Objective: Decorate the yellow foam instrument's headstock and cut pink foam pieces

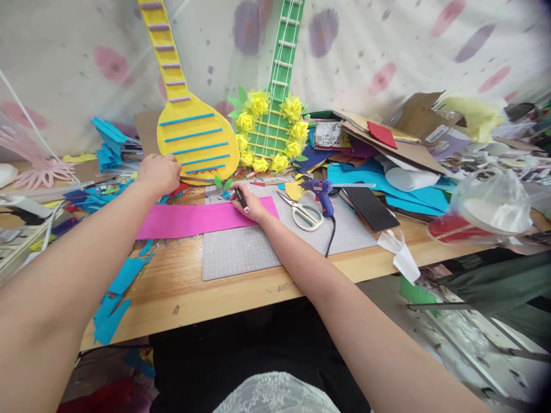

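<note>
And here's the right hand (248, 205), pinching a black marker (241, 198) over the pink strip (202, 220), which stretches from beneath it toward nine o'clock! Out at ten o'clock, the left hand (158, 174) is beside the yellow guitar shape (197, 139), grip impossible to tell, while scissors (296, 207) lie at three.

A long, flat magenta strip (202, 220) lies crosswise, partly over the bench (189, 292) and partly over the gray cutting mat (241, 252), its left end hidden behind the left forearm (107, 229). A short black marker with pale lettering (240, 198) tilts in the right hand (252, 205), over the strip's far edge.
</note>
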Motion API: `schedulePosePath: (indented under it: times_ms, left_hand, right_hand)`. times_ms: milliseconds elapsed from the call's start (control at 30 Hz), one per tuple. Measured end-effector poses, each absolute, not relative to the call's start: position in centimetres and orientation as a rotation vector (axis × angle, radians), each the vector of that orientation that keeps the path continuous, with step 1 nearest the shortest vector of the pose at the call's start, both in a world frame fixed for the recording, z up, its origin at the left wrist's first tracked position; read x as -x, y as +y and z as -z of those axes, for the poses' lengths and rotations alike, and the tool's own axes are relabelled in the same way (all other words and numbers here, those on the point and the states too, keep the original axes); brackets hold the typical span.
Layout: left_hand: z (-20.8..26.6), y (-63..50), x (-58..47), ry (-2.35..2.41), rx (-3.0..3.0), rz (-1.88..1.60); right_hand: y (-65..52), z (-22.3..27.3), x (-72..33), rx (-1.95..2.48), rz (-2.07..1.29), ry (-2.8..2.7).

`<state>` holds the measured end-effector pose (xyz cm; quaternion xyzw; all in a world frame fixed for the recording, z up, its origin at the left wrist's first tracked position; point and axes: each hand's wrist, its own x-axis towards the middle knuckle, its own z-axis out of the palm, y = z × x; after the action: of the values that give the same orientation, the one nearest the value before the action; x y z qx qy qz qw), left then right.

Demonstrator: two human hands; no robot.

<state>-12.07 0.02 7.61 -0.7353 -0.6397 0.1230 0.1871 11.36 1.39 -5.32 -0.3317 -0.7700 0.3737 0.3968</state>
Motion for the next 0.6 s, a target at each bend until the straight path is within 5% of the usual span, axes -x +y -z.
schedulePosePath:
  times_ms: [233, 600]
  left_hand:
    - [-9.1, -0.4, 13.6, -1.713, 1.983, -0.003]
    - [-10.9, -1.6, 17.4, -2.124, 1.831, -0.048]
  right_hand:
    - [1.5, 5.4, -11.2, 0.851, -0.980, -1.924]
    - [1.0, 4.8, -11.3, 0.883, -1.011, -1.910]
